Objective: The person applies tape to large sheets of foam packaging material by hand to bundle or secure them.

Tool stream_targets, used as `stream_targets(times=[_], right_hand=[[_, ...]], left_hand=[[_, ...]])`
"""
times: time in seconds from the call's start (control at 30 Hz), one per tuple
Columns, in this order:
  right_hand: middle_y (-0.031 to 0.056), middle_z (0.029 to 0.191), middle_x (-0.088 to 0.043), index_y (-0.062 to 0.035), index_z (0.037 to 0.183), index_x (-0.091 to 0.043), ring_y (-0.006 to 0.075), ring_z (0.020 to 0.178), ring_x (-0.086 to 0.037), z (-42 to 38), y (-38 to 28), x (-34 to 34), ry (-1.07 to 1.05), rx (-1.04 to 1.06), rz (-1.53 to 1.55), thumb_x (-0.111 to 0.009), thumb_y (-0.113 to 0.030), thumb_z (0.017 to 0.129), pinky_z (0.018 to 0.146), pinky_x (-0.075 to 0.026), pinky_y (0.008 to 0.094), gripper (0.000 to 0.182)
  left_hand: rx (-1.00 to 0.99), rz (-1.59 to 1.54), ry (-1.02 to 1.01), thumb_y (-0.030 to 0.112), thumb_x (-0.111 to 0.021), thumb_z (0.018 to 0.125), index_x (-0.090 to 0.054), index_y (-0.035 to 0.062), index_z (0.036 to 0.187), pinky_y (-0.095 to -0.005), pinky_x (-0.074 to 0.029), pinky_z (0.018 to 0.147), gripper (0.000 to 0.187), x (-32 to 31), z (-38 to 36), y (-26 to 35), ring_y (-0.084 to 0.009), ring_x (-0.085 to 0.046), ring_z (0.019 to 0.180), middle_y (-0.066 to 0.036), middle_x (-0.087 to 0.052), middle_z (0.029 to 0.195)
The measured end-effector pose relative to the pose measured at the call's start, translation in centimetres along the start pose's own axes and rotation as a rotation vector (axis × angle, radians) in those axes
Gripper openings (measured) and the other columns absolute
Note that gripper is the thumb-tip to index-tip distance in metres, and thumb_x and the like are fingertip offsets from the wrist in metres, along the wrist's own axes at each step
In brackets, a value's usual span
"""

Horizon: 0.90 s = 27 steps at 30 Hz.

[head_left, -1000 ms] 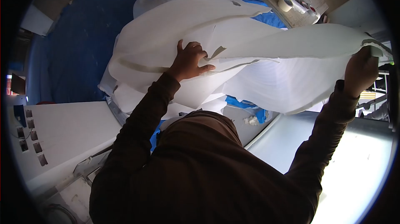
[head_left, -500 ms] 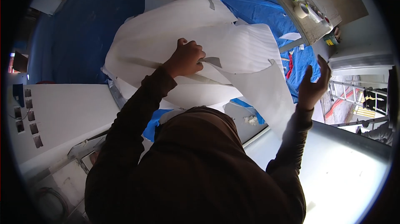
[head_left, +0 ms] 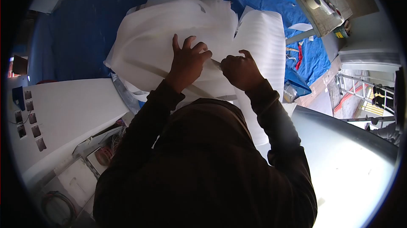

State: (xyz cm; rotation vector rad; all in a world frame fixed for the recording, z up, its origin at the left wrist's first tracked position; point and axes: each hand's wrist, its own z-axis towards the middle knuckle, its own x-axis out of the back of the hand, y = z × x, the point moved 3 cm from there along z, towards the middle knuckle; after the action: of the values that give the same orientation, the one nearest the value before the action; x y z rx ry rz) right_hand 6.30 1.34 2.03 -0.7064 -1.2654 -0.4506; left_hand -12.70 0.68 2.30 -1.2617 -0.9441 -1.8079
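Observation:
A large bundle is covered with white foam sheeting [head_left: 169, 24], with several greyish tape strips stuck on it. My left hand [head_left: 186, 65] is over the middle of the sheeting; some of its fingers are raised and curved, while its thumb and a fingertip pinch one end of a short strip of tape [head_left: 216, 63]. Close by on the right, my right hand [head_left: 241, 70] is closed on the other end of that strip. Beneath and beyond the right hand, a loose flap of foam [head_left: 265, 37] hangs down toward my body. What the foam covers is hidden.
Blue tarpaulin [head_left: 80, 37] spreads behind the bundle. Tape rolls [head_left: 313, 1] sit on a board at the upper right. A white panel [head_left: 72, 101] with dark cut-outs lies at left, a pale glossy surface [head_left: 347, 164] at right. A ladder [head_left: 360, 86] is beyond.
My right hand has come in from the far right to the tape strip beside my left hand. The foam flap at right now lies straighter, and the left hand's fingers are more raised.

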Motion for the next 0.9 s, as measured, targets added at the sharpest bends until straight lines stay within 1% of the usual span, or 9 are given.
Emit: stream_targets(times=[0.1, 0.17, 0.2, 0.27, 0.37, 0.6, 0.7, 0.77, 0.9], right_hand=[[0.0046, 0.079, -0.067, -0.0100, 0.086, -0.069, 0.0248, 0.074, -0.068, 0.8, 0.3, -0.1, -0.042, 0.043, 0.102, -0.063, -0.021, 0.091, 0.099, -0.046, 0.0500, 0.013], [0.0038, 0.078, -0.066, -0.0090, 0.088, -0.068, 0.0232, 0.073, -0.067, 1.5, -0.3, -0.1, -0.090, 0.120, 0.310, -0.062, -0.022, 0.093, 0.086, -0.050, 0.0454, 0.015], [0.0038, 0.078, -0.066, -0.0090, 0.088, -0.068, 0.0232, 0.073, -0.067, 1.7, -0.2, -0.4, -0.099, 0.127, 0.309, -0.062, -0.022, 0.093, 0.086, -0.050, 0.0454, 0.015], [0.0045, 0.079, -0.065, -0.0077, 0.091, -0.068, 0.0230, 0.074, -0.066, 1.9, 0.2, -1.7, -0.137, 0.228, 0.021, -0.060, -0.020, 0.094, 0.070, -0.051, 0.0406, 0.015], [0.0058, 0.081, -0.064, -0.0075, 0.091, -0.067, 0.0248, 0.072, -0.065, 1.2, 0.7, -1.8, -0.073, 0.310, 0.044, -0.059, -0.016, 0.093, 0.058, -0.048, 0.0375, 0.012], [0.0077, 0.081, -0.062, -0.0073, 0.087, -0.063, 0.0286, 0.074, -0.066, 0.9, 1.1, -2.8, -0.151, 0.213, 0.102, -0.058, -0.011, 0.090, 0.062, -0.052, 0.0417, 0.007], [0.0085, 0.079, -0.061, -0.0070, 0.086, -0.063, 0.0299, 0.076, -0.066, 0.1, 2.0, -3.6, -0.218, 0.042, 0.205, -0.058, -0.010, 0.090, 0.067, -0.054, 0.0421, 0.007], [0.0102, 0.077, -0.060, -0.0067, 0.085, -0.063, 0.0306, 0.078, -0.067, -0.3, 2.2, -3.4, -0.080, 0.133, 0.294, -0.058, -0.009, 0.089, 0.069, -0.055, 0.0407, 0.006], [0.0108, 0.081, -0.062, -0.0065, 0.088, -0.064, 0.0307, 0.079, -0.067, -1.4, 2.9, -4.3, -0.030, 0.077, 0.463, -0.059, -0.009, 0.087, 0.069, -0.055, 0.0407, 0.006]], left_hand=[[0.012, -0.077, 0.031, 0.006, -0.076, 0.075, -0.071, 0.0160, 0.100, -0.0662, -0.017, 0.116, 0.027, -0.7, -1.2, -0.3, -0.0212, -0.048, 0.131, 0.005, -0.062, 0.111], [-0.074, -0.118, -0.112, 0.006, -0.076, 0.076, -0.071, 0.0168, 0.106, -0.0653, -0.017, 0.117, 0.032, -1.6, -1.5, -0.3, -0.0212, -0.047, 0.131, 0.005, -0.061, 0.117], [-0.063, -0.123, -0.109, 0.006, -0.076, 0.076, -0.071, 0.0168, 0.106, -0.0653, -0.017, 0.117, 0.032, -1.6, -1.6, -0.1, -0.0212, -0.047, 0.131, 0.005, -0.061, 0.117], [0.015, -0.130, -0.024, 0.009, -0.076, 0.079, -0.070, 0.0167, 0.110, -0.0630, -0.017, 0.118, 0.033, -1.3, -1.7, 0.0, -0.0204, -0.048, 0.130, 0.004, -0.062, 0.115], [-0.003, -0.193, -0.048, 0.014, -0.078, 0.081, -0.069, 0.0173, 0.112, -0.0608, -0.018, 0.118, 0.032, 0.3, -2.0, 0.3, -0.0196, -0.050, 0.128, 0.003, -0.063, 0.115], [-0.004, -0.175, 0.089, 0.017, -0.075, 0.084, -0.070, 0.0164, 0.099, -0.0533, -0.029, 0.109, 0.017, -1.3, -3.1, 1.3, -0.0166, -0.054, 0.115, 0.004, -0.064, 0.107], [-0.060, -0.169, 0.178, 0.012, -0.066, 0.086, -0.071, 0.0150, 0.090, -0.0525, -0.032, 0.105, 0.007, -1.5, -3.6, 2.0, -0.0164, -0.057, 0.102, 0.004, -0.064, 0.097], [-0.081, -0.137, 0.164, 0.013, -0.072, 0.085, -0.069, 0.0144, 0.089, -0.0498, -0.034, 0.102, 0.005, -1.6, -3.7, 2.2, -0.0161, -0.057, 0.101, 0.003, -0.061, 0.094], [-0.110, -0.146, 0.145, 0.012, -0.072, 0.085, -0.069, 0.0134, 0.086, -0.0490, -0.034, 0.100, 0.004, -1.4, -3.8, 2.9, -0.0166, -0.058, 0.099, 0.002, -0.060, 0.092]])
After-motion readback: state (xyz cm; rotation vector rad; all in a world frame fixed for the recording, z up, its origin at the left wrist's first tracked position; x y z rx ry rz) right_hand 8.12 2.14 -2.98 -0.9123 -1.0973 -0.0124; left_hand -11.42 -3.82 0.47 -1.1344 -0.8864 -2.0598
